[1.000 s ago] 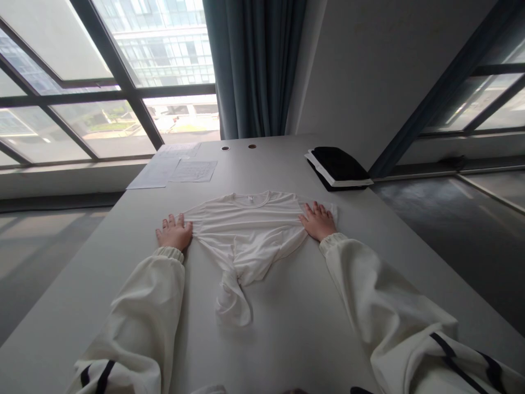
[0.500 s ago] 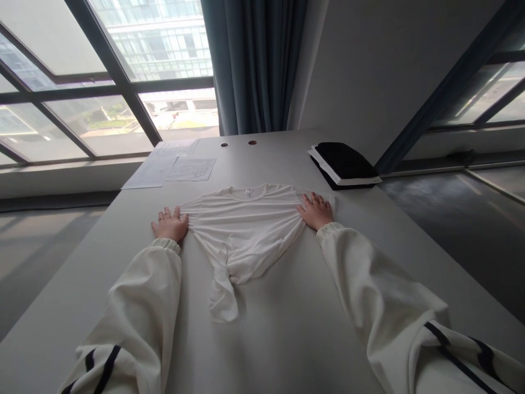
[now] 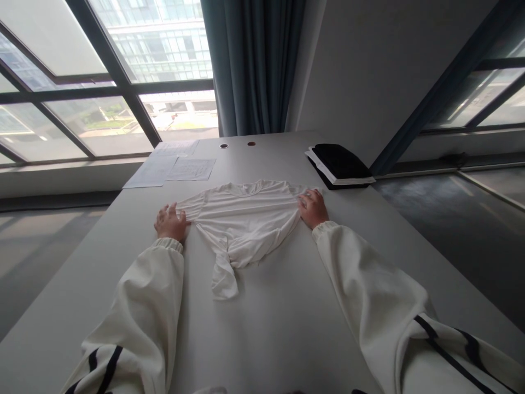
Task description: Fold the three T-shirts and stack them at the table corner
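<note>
A white T-shirt lies spread on the table with its neckline facing away from me. Its lower front is gathered into a knot, and a loose tail of cloth hangs toward me. On the left, my left hand is curled around the end of one sleeve, thumb on the near side. My right hand grips the opposite sleeve, its fingers bent over the fabric. The cloth between the two hands shows long crosswise creases. Part of each sleeve end is hidden by the fingers.
The light-coloured table carries sheets of paper at the far left and a black folder-like stack with white pages at the far right. Two round holes are near its far edge. Behind stand a blue curtain and windows.
Both hands have gone from lying flat with fingers spread to curling around the sleeves. The shirt's knotted lower end has shifted slightly away from me, and the right hand has moved slightly inward.
</note>
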Demonstrator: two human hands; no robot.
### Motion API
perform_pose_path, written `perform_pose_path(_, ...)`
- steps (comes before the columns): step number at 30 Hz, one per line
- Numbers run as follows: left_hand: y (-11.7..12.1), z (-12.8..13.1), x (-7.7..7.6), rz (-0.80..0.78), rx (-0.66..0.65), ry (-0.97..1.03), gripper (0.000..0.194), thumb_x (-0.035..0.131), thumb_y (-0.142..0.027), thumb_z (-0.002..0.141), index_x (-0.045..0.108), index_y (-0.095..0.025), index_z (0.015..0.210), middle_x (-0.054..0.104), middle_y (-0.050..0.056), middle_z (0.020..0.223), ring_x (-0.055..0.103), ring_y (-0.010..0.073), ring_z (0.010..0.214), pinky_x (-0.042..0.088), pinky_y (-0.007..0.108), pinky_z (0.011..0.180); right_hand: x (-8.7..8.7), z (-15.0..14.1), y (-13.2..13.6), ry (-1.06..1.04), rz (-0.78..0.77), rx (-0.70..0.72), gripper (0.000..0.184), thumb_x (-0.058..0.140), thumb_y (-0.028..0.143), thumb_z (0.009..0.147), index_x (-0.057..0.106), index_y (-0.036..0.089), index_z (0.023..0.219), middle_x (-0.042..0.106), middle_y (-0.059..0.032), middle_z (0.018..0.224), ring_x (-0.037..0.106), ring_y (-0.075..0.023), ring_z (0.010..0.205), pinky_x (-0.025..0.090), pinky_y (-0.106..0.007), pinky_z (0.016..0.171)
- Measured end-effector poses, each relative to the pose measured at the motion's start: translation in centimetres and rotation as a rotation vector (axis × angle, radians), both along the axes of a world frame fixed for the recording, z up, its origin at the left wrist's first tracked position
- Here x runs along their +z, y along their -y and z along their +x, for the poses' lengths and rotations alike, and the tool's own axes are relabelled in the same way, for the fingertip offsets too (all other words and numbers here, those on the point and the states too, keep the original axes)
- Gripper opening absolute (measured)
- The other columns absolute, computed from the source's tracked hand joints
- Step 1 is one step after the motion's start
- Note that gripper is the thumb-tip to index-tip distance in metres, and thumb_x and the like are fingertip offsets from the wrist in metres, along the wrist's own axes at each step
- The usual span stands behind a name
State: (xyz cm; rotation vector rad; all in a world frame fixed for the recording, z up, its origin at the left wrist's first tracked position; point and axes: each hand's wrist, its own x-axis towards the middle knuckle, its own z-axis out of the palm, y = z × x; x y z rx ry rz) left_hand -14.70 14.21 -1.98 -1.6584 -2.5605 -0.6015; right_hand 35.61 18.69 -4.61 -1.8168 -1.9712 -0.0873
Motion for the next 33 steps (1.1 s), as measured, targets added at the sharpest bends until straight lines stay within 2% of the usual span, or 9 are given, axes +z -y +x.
perform_pose_path(4, 5.1, 2.6, 0.7, 0.025, -0.082, 0.013, 0.043, 0.042, -0.042, 0.102, 0.065, -0.022, 0.132, 0.072, 0.013, 0.124, 0.064, 0.0329, 0.119, 0.048, 0.047, 0.104, 0.9, -2.0, 5.3, -0.062, 0.046, 0.190, 0.041, 0.047, 0.029, 0.099, 0.075, 0.017, 0.126, 0.062, -0.0169, 0.139, 0.045, -0.0348, 0.137, 0.032, -0.051, 0.123)
perform_pose_path(8, 11.8, 6.8, 1.1, -0.066, -0.401, -0.025, 0.033, 0.046, -0.045, 0.101, 0.067, -0.023, 0.090, 0.074, 0.007, 0.084, 0.071, 0.0260, 0.089, 0.049, 0.038, 0.092, 1.4, -4.4, 10.4, -0.092, 0.012, 0.404, 0.028, 0.049, 0.025, 0.099, 0.077, 0.019, 0.104, 0.074, -0.0118, 0.105, 0.062, -0.0283, 0.105, 0.045, -0.043, 0.103)
perform_pose_path(11, 16.6, 9.7, 0.9, -0.029, -0.545, -0.036, 0.034, 0.053, -0.054, 0.099, 0.064, -0.025, 0.087, 0.075, 0.007, 0.088, 0.072, 0.0266, 0.095, 0.047, 0.040, 0.097, 1.1, -6.1, 13.9, -0.088, -0.031, 0.550, 0.022, 0.053, 0.023, 0.099, 0.075, 0.020, 0.093, 0.074, -0.0083, 0.090, 0.064, -0.0245, 0.090, 0.047, -0.038, 0.091)
perform_pose_path(14, 19.9, 11.7, 0.0, -0.033, -0.568, 0.003, 0.043, 0.066, -0.062, 0.090, 0.066, -0.027, 0.115, 0.078, 0.011, 0.112, 0.072, 0.0296, 0.106, 0.049, 0.041, 0.098, 0.8, -7.9, 16.9, -0.096, -0.026, 0.627, 0.018, 0.058, 0.021, 0.097, 0.074, 0.020, 0.090, 0.071, -0.0076, 0.089, 0.063, -0.0239, 0.089, 0.048, -0.037, 0.088)
perform_pose_path(18, 20.9, 12.8, -0.8, -0.023, -0.564, -0.026, 0.073, 0.082, -0.059, 0.076, 0.059, -0.028, 0.138, 0.064, 0.017, 0.145, 0.062, 0.0379, 0.131, 0.048, 0.048, 0.105, 0.9, -10.4, 19.5, -0.106, -0.017, 0.644, 0.016, 0.065, 0.022, 0.095, 0.077, 0.021, 0.105, 0.071, -0.0096, 0.106, 0.063, -0.0262, 0.103, 0.049, -0.041, 0.098)
perform_pose_path(24, 19.6, 12.3, -0.4, 0.030, -0.478, 0.005, 0.027, 0.060, -0.041, 0.097, 0.070, -0.026, 0.117, 0.070, 0.013, 0.127, 0.070, 0.0290, 0.109, 0.052, 0.042, 0.097, 1.0, -13.0, 20.7, 0.007, -0.044, 0.640, 0.035, 0.068, 0.027, 0.095, 0.076, 0.026, 0.129, 0.067, -0.0128, 0.131, 0.057, -0.0306, 0.123, 0.046, -0.048, 0.109)
perform_pose_path(26, 19.5, 11.9, -0.2, 0.082, -0.519, 0.008, 0.026, 0.063, -0.040, 0.096, 0.071, -0.026, 0.116, 0.067, 0.013, 0.128, 0.068, 0.0286, 0.112, 0.052, 0.042, 0.099, 0.8, -13.3, 20.8, 0.018, -0.049, 0.601, 0.042, 0.066, 0.028, 0.095, 0.071, 0.023, 0.137, 0.067, -0.0143, 0.135, 0.055, -0.0318, 0.128, 0.045, -0.050, 0.113)
perform_pose_path(30, 20.0, 11.9, -0.1, 0.073, -0.759, -0.008, 0.047, 0.077, -0.044, 0.086, 0.069, -0.032, 0.130, 0.063, 0.010, 0.137, 0.063, 0.0310, 0.122, 0.050, 0.045, 0.103, 0.4, -13.3, 20.5, -0.052, -0.023, 0.593, 0.044, 0.061, 0.020, 0.094, 0.071, 0.020, 0.137, 0.070, -0.0127, 0.135, 0.058, -0.0295, 0.130, 0.047, -0.047, 0.113)
perform_pose_path(33, 20.1, 12.1, 0.1, 0.017, -0.755, -0.015, 0.039, 0.077, -0.038, 0.085, 0.072, -0.033, 0.124, 0.065, 0.009, 0.132, 0.064, 0.0302, 0.117, 0.051, 0.044, 0.098, 0.1, -12.8, 20.5, -0.119, 0.040, 0.624, 0.034, 0.058, 0.018, 0.095, 0.078, 0.021, 0.122, 0.076, -0.0108, 0.124, 0.065, -0.0279, 0.121, 0.051, -0.046, 0.109)
